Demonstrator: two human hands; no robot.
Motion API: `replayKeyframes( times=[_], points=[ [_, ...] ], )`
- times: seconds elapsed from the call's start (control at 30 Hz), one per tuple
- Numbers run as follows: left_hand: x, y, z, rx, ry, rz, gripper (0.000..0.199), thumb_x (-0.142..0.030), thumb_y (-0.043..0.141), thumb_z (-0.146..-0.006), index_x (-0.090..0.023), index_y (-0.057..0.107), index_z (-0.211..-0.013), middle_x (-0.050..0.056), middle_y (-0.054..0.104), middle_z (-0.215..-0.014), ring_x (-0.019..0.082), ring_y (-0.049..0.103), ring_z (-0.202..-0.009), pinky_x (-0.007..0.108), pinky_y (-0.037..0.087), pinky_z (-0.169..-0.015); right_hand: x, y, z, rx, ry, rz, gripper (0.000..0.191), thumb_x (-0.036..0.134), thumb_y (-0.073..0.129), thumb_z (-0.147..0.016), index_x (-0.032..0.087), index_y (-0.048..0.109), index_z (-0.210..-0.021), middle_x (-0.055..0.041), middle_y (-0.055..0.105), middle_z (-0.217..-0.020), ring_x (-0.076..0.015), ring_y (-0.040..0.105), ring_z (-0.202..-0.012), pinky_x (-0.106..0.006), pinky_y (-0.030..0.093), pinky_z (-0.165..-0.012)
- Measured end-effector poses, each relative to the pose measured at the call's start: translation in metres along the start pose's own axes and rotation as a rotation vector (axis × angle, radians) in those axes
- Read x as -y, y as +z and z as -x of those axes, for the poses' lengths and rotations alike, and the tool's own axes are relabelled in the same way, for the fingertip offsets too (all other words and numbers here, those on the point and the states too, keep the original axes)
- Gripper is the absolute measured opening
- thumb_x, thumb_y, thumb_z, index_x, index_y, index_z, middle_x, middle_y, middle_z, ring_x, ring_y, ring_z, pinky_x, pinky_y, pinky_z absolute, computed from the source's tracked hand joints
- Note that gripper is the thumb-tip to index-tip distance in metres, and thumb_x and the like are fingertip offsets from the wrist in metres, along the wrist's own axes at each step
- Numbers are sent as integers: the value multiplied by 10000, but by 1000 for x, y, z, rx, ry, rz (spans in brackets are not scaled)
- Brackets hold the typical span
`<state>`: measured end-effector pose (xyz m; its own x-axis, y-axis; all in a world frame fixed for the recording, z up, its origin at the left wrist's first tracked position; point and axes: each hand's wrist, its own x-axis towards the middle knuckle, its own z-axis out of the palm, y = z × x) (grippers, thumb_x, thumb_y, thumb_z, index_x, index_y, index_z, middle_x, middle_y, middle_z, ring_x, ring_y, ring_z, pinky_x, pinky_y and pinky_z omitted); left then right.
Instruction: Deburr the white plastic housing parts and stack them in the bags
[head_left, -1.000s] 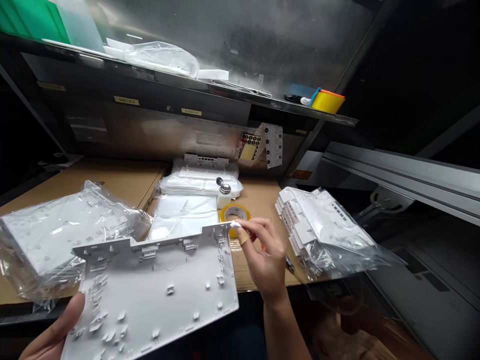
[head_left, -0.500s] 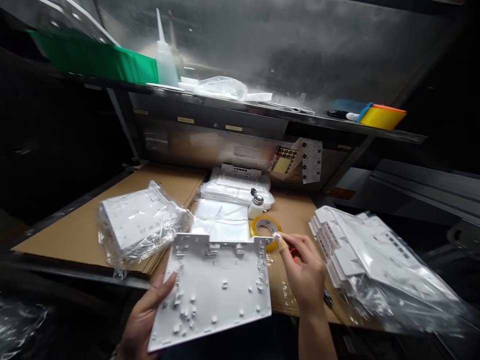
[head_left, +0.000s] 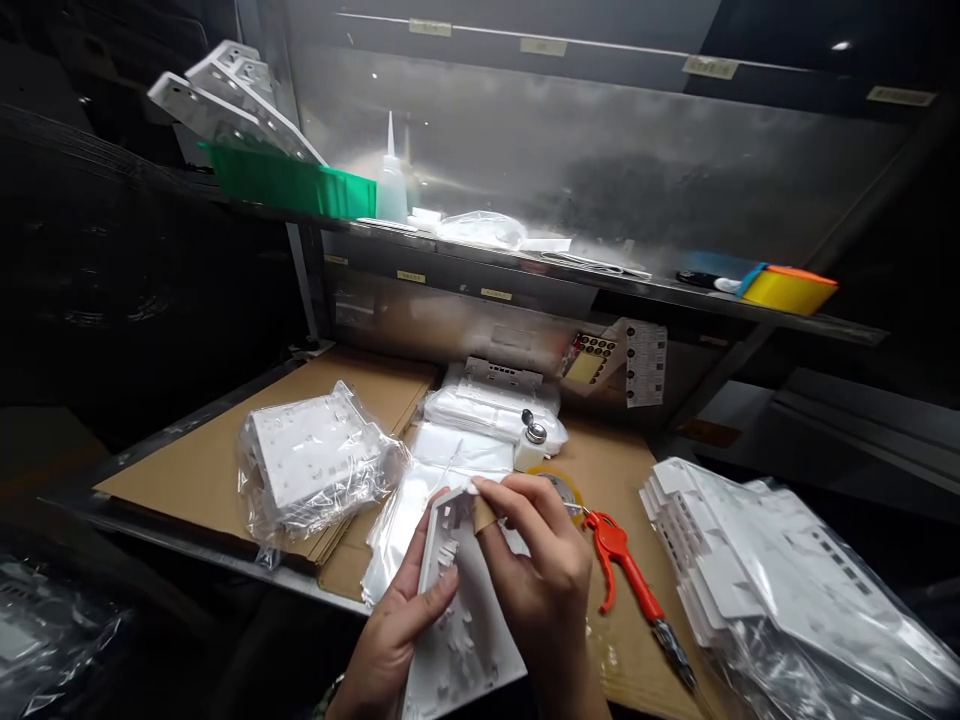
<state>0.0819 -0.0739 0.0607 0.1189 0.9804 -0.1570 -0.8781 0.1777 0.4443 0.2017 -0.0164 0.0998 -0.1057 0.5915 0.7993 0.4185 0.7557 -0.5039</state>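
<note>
My left hand (head_left: 409, 620) grips a white plastic panel (head_left: 469, 610) by its left side, thumb over the inner face with its small clips and posts. The panel is tilted and turned nearly edge-on. My right hand (head_left: 536, 560) is closed in a pinch at the panel's upper edge; a small white bit shows at the fingertips, too small to name. A tan wrap covers part of one right finger. Beyond that hand lies a roll of yellow tape (head_left: 568, 487), partly hidden. To its right is a red air blow gun (head_left: 621, 555) on the cardboard.
Bagged white panels lie at left (head_left: 315, 450) and in a stack at right (head_left: 787, 580). Clear plastic bags (head_left: 457, 450) and a pump-top bottle (head_left: 531, 445) stand ahead. A shelf above holds a green bin (head_left: 292, 185), a squeeze bottle (head_left: 391, 185) and a yellow container (head_left: 791, 290).
The panel has turned from facing me to nearly edge-on. My right hand has moved left onto its upper edge, uncovering the red air blow gun. The camera view has shifted.
</note>
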Motion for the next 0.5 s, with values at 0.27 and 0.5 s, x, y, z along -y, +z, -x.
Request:
replayKeyframes(
  times=[0.27, 0.5],
  points=[
    [-2, 0, -5, -70, -70, -68, 881, -99, 683, -915, -436, 226, -1588, 51, 676, -1397, 289, 661, -1224, 429, 461, -1148, -16, -6, -12, 57, -12, 82, 176, 178, 624, -963, 216, 743, -1088, -59, 694, -987, -176, 675, -884, -301, 558, -792],
    [-36, -22, 1, -172, -2, -9, 752, -155, 619, -954, -318, 269, -1600, 130, 714, -1322, 344, 703, -1150, 545, 497, -1096, -140, -46, -9, 163, 589, 576, 302, 433, 625, -903, 222, 720, -1097, -38, 740, -891, -207, 649, -731, -323, 458, -658]
  ],
)
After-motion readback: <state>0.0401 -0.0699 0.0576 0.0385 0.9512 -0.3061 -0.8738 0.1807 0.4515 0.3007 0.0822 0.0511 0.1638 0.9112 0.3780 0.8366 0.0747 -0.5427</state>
